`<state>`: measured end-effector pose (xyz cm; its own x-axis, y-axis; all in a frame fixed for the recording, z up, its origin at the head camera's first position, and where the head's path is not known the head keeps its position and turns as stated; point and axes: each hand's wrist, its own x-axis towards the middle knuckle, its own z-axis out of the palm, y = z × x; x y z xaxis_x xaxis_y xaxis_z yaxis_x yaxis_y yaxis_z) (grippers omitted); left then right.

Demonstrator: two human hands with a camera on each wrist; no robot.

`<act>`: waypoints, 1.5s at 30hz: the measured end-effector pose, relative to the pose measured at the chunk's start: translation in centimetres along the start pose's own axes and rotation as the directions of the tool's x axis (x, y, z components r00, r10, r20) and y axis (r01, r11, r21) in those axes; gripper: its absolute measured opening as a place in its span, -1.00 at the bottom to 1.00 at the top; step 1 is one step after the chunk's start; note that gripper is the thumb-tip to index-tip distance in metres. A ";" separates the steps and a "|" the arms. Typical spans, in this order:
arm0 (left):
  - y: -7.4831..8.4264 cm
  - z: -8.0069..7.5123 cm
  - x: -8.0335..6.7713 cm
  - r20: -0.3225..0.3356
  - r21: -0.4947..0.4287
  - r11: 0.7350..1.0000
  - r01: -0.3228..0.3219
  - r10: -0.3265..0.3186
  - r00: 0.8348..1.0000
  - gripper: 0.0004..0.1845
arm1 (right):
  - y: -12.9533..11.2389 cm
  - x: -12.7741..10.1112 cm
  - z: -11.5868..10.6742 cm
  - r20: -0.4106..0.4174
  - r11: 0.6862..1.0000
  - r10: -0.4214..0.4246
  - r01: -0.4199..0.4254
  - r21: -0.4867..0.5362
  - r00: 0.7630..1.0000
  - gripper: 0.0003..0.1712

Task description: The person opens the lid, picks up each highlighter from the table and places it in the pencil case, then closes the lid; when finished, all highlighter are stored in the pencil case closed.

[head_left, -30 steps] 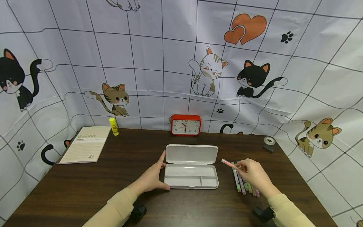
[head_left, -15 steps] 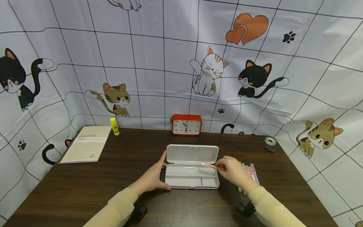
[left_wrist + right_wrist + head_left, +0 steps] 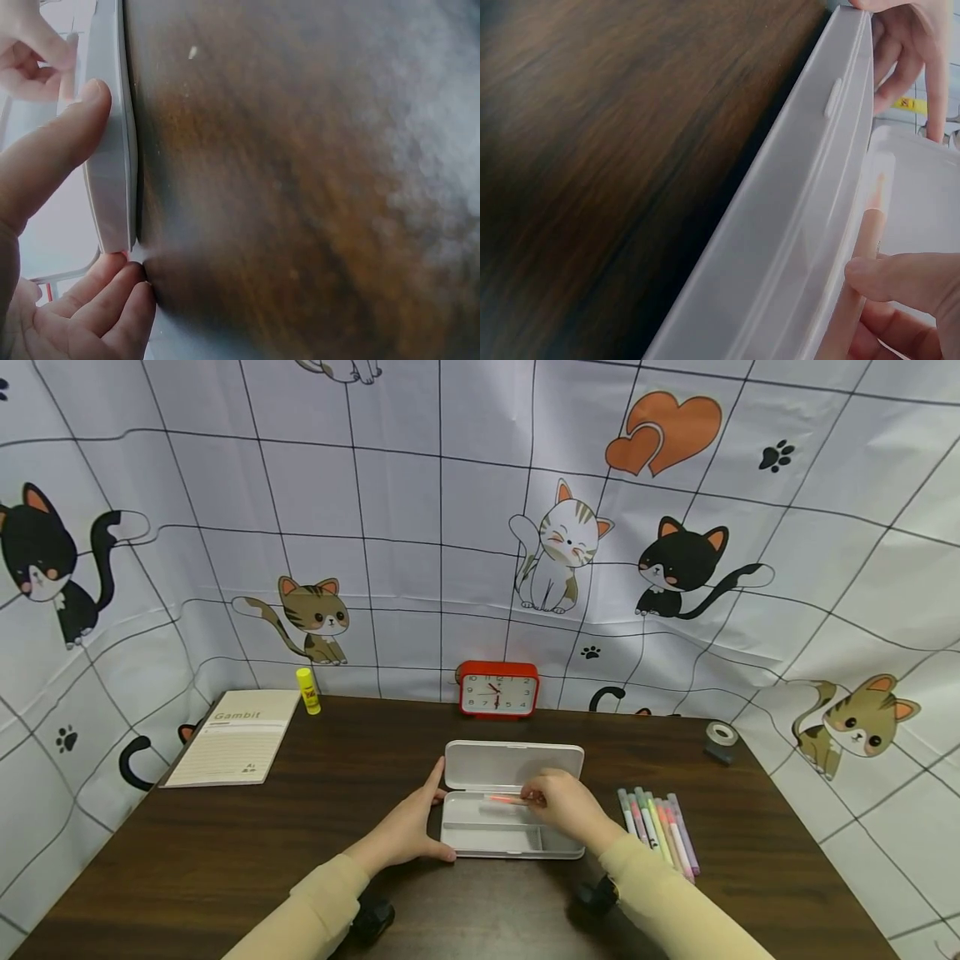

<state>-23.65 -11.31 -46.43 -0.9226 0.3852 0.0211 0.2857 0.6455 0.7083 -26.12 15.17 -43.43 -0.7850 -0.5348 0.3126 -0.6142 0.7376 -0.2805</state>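
Note:
A white pencil case [image 3: 491, 839] lies on the table with its lid [image 3: 495, 764] raised at the back. My left hand [image 3: 405, 828] holds the case's left end, thumb at the front corner and fingers toward the back. Between thumb and fingers, my right hand [image 3: 558, 806] pinches an orange marker [image 3: 506, 799] over the long rear compartment. The marker points left, roughly parallel to the case. In the right wrist view its clear cap [image 3: 881, 184] shows an orange tip inside. The right hand covers part of the small front right compartment.
Several pastel markers [image 3: 660, 831] lie side by side on the table, right of the case. A red clock [image 3: 498, 689] stands behind the case. At the back left are a notepad [image 3: 232, 739] and a yellow glue stick [image 3: 308, 691]. A tape roll [image 3: 722, 733] sits back right.
My right hand has carried the orange marker left, from over the marker row to inside the pencil case's outline, uncovering the row. The left hand keeps its hold on the case.

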 end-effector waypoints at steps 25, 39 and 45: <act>0.1 0.5 0.3 0.008 0.018 1.000 -0.003 0.002 1.000 0.44 | 0.7 -1.6 -1.8 -0.049 0.992 0.124 -0.123 0.025 0.991 -0.91; 0.1 0.3 0.0 0.001 0.015 1.000 0.007 -0.007 1.000 0.44 | 2.2 -3.6 -3.6 -0.085 0.989 0.147 -0.144 0.035 0.985 -0.87; 0.2 0.1 0.1 -0.006 0.021 1.000 0.005 -0.005 1.000 0.44 | 3.4 -5.0 -4.9 -0.083 0.980 0.197 -0.196 0.018 0.977 -0.88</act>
<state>-23.70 -11.13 -46.36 -0.9256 0.3778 0.0216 0.2861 0.6612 0.6935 -23.88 22.38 -41.48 -0.8812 -0.3426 0.3257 -0.4495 0.8207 -0.3527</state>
